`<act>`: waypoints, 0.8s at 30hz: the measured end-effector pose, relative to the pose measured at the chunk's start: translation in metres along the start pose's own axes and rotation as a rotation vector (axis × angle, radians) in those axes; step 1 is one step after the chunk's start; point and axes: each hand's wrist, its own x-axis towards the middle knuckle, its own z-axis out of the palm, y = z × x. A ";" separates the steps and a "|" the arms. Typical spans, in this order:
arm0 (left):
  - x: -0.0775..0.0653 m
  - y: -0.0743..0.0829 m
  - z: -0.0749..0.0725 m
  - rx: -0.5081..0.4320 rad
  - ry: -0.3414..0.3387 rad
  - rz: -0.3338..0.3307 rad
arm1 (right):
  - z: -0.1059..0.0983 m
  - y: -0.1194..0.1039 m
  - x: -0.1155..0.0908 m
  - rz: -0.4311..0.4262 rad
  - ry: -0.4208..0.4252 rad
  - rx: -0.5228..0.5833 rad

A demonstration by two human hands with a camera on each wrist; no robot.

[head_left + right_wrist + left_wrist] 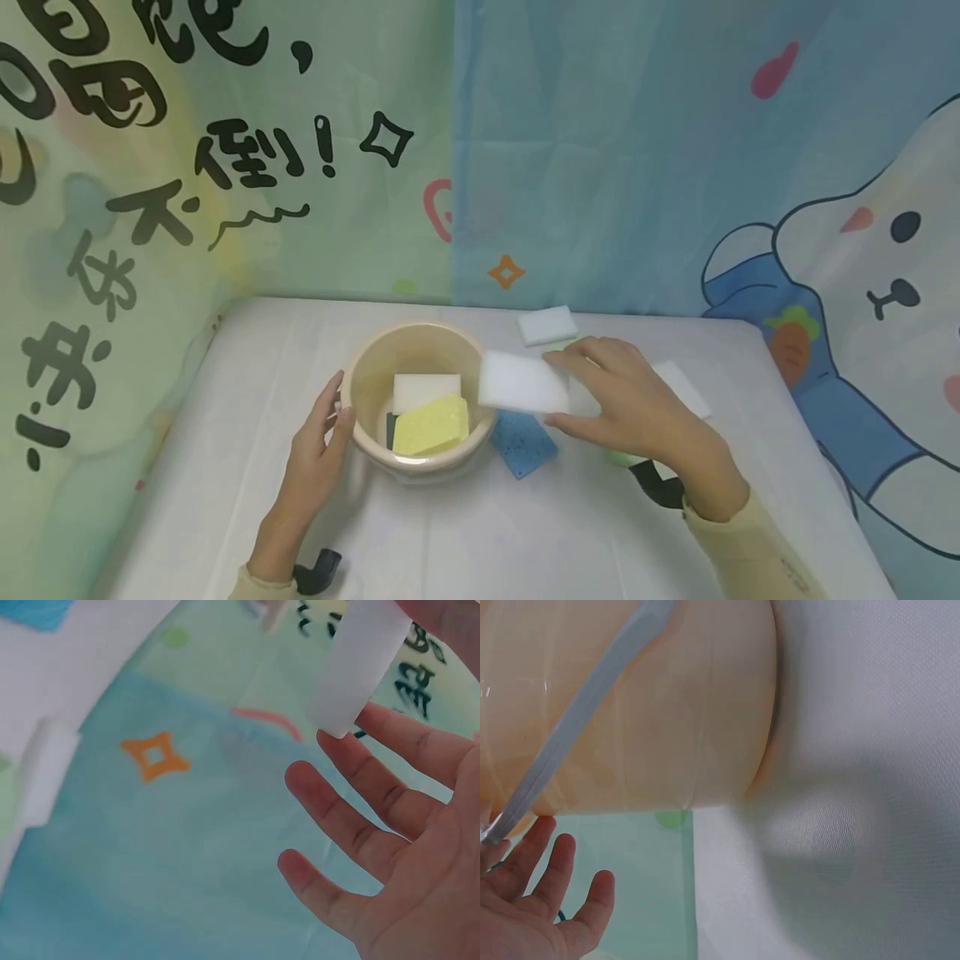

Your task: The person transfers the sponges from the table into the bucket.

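R hand [626,406] pinching wht sponge [522,382], L hand [318,457] loose agst tub [423,346], ylw sponge [431,427] inside

Diffuse light, soft shadows [791,881], dimmer wrist views

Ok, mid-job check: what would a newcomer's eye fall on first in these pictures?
Probably the bright yellow block inside the cream bucket. Next, likely the white block pinched in the right hand, by the bucket's right rim in the head view. The big cartoon animal at that view's right edge also stands out.
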 end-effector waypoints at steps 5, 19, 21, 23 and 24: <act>0.000 0.000 0.000 0.004 0.002 0.000 | 0.006 -0.012 0.035 -0.055 -0.041 -0.045; 0.000 -0.002 0.000 0.025 0.001 -0.013 | 0.043 -0.035 0.102 -0.027 -0.281 -0.212; 0.001 -0.003 0.000 0.030 0.000 -0.017 | 0.047 -0.036 0.106 -0.017 -0.296 -0.216; 0.001 -0.003 0.000 0.034 0.002 -0.023 | 0.051 -0.035 0.110 -0.010 -0.299 -0.211; 0.001 -0.003 0.000 0.034 0.001 -0.025 | 0.053 -0.035 0.111 -0.010 -0.299 -0.211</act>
